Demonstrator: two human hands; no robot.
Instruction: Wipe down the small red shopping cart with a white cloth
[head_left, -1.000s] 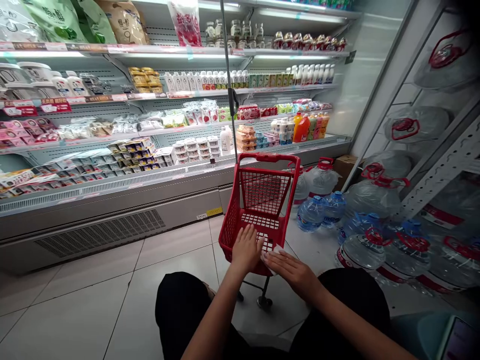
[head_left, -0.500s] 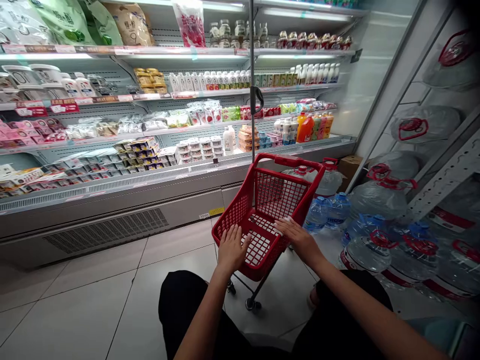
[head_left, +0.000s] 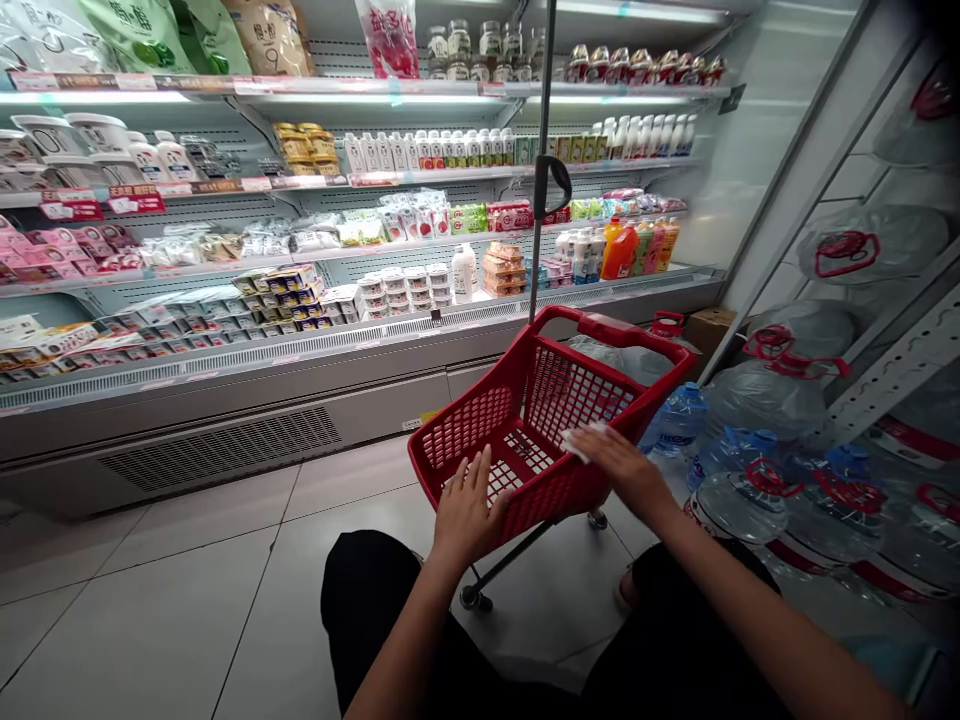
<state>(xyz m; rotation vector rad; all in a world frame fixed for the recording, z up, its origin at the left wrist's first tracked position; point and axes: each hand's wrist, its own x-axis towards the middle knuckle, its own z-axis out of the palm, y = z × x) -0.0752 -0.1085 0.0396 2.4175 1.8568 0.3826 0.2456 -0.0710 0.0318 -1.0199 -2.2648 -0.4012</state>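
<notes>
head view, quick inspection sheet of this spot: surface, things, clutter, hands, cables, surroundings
surface: glossy pale tiled floor
things: red wheeled cart; white cloth on its right rim
clutter: water jugs heaped right of the cart; cardboard box behind them
hands: left hand flat on the cart's near wall, fingers spread; right hand flat on the cloth
cables: nothing seen
surroundings: chilled shelves of packaged goods; pole rising from the cart's far end
</notes>
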